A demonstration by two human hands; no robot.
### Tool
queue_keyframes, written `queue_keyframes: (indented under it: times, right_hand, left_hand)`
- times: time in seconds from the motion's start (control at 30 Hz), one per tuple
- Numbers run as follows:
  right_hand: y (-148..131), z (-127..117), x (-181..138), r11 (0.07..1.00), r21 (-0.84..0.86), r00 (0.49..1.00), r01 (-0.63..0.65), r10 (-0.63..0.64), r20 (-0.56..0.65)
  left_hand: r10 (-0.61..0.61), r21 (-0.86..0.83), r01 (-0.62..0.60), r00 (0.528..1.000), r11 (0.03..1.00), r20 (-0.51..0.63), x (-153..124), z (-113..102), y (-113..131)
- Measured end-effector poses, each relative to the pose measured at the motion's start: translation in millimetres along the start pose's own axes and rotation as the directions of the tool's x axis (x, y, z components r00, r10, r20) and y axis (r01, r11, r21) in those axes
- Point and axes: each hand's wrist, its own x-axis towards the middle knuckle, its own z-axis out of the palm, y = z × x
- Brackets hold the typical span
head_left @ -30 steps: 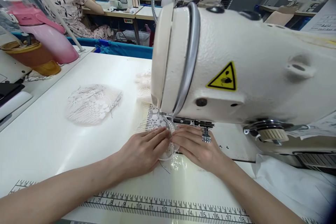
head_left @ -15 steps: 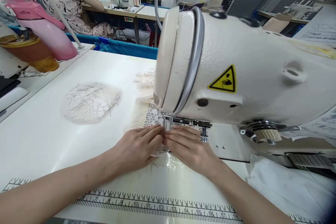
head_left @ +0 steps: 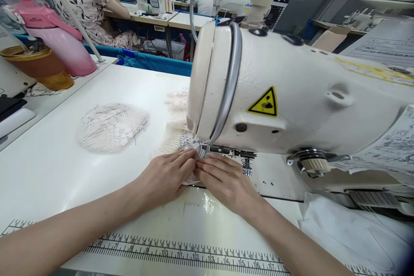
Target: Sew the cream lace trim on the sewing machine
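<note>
A piece of pale lace fabric [head_left: 192, 142] lies under the needle end of a white sewing machine [head_left: 291, 82]. My left hand [head_left: 166, 174] is on its near left part, thumb and fingers drawn together on the lace edge. Close against it, my right hand [head_left: 224, 181] presses the lace from the right with fingers side by side, just in front of the presser foot area. Both sets of fingertips nearly touch and hide part of the fabric. More lace trails behind toward the far side, partly covered by the machine head. The needle itself cannot be made out.
A round lace piece with loose dark threads [head_left: 113, 128] lies at left. A printed ruler strip [head_left: 181, 254] runs along the front edge. White cloth [head_left: 352, 233] sits at right. A pink bottle [head_left: 61, 43] and an amber cup [head_left: 42, 67] stand back left. Another person [head_left: 84, 4] sits beyond.
The lace has slid a little away from me under the machine, and its near edge and loose thread show less. Both hands have moved slightly with it. The view has shifted a little.
</note>
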Motion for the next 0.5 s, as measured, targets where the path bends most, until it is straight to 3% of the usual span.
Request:
queue_keyframes:
  times: [0.5]
  right_hand:
    - [6.9,-3.1,-1.3,1.0,-0.022,1.0,0.0,0.0,-0.006]
  left_hand:
    - [0.009,0.049,-0.01,1.0,0.999,0.026,-2.7,4.1,0.4]
